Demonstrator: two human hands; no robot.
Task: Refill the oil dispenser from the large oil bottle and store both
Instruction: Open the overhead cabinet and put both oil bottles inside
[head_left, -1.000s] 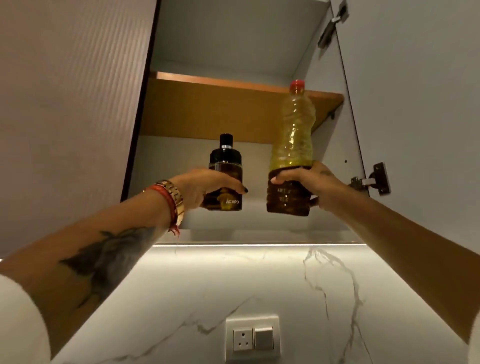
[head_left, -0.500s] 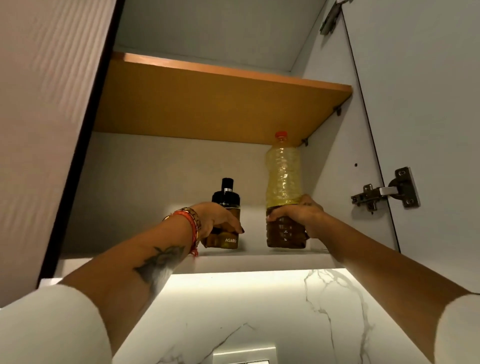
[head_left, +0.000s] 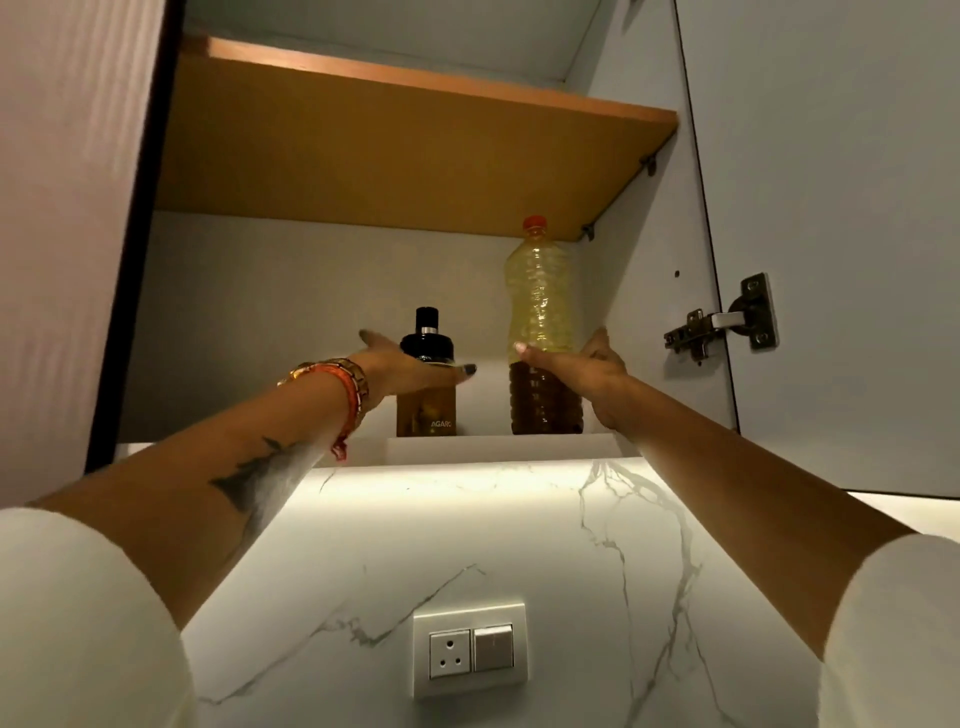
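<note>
From the head view, looking up into the open cabinet, I have both containers standing upright on the lower shelf (head_left: 498, 447), side by side but apart, long axes vertical. The oil dispenser (head_left: 427, 384) sits on the left, the large oil bottle (head_left: 543, 332) on the right, nearer the cabinet's right wall.

My left hand (head_left: 410, 366) is at the dispenser's dark shoulder, in front of it, fingers (head_left: 374, 338) stretched out straight and spread, thumb running across the front; I read it as released, not clasping. The dispenser lies just behind that palm. My right hand (head_left: 582, 364) is at the bottle's waist, thumb tip on its left flank and the other fingers out past its right side, looking loosened; whether the skin touches the plastic I cannot tell.

Contents: the dispenser's glass body shows amber oil, and how high it reaches is hidden by my hand. The bottle carries dark oil only in its lower part, up to about hand height, with the yellowish body above looking empty; the red cap (head_left: 535, 223) is on.

I judge storing nearly done: what remains is drawing both hands straight back toward me, clear of the bottles, then swinging the open door (head_left: 831, 208) on the right closed.
</note>
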